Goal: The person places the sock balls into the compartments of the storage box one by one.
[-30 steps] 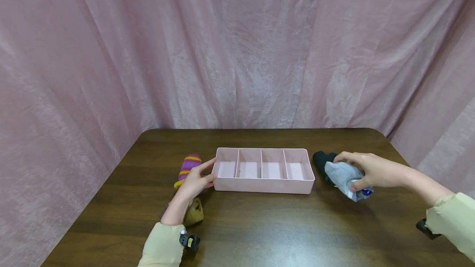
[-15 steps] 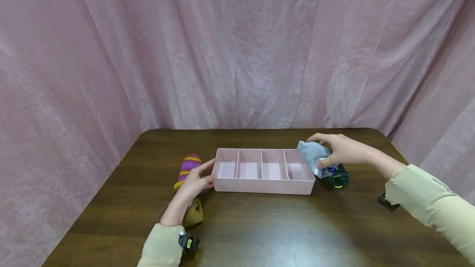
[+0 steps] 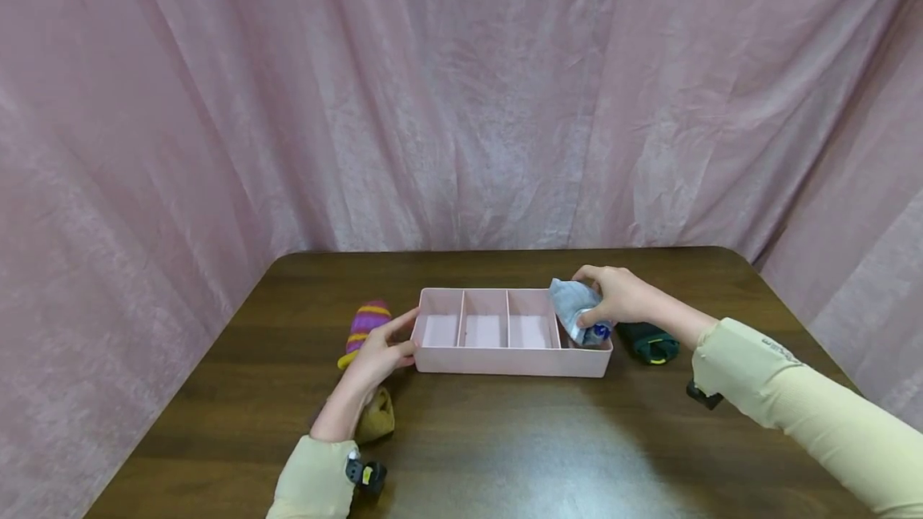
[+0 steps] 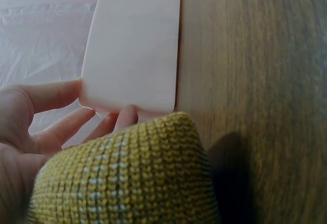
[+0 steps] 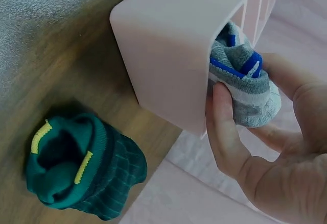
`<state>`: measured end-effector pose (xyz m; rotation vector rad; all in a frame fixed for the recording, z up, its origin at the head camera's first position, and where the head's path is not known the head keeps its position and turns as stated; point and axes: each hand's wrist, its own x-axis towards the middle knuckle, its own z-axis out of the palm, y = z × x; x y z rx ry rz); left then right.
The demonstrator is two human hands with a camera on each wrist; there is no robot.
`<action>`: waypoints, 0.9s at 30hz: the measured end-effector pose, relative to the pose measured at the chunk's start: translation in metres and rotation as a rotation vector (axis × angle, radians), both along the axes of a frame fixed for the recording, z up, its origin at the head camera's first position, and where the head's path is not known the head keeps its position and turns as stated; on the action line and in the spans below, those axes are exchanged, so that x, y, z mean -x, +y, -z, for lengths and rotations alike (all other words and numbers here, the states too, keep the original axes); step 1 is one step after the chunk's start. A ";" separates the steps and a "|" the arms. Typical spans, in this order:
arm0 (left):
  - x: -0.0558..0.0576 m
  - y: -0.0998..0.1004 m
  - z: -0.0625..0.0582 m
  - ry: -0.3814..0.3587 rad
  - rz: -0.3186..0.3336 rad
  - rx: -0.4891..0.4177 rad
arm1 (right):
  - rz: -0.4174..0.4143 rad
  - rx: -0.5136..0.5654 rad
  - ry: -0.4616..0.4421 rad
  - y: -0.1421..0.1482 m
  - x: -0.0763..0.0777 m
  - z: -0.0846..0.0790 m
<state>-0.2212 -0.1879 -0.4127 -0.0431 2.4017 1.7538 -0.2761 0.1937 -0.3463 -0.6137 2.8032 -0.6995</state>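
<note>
- From the head view, I see my right hand gripping a grey sock and holding it in the far right slot of the pink box. My left hand rests flat on the box's left end, fingers straight. A striped sock lies just left of the box, and a green sock just right of it.
- From the left wrist view, I see a yellow sock under my left hand, near the box.
- From the right wrist view, my fingers curl around the grey sock at the box's rim. The green sock lies on the table beside the box.

Tray mid-table, socks either side
</note>
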 end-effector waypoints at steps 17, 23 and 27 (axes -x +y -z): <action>-0.001 -0.001 -0.001 0.004 0.007 0.033 | -0.013 -0.044 0.129 -0.003 -0.011 0.010; -0.001 -0.001 -0.002 -0.004 -0.005 0.026 | -0.033 -0.047 0.118 0.000 -0.013 0.005; -0.001 -0.001 -0.003 0.000 -0.003 0.024 | -0.048 -0.046 0.124 0.003 -0.013 0.005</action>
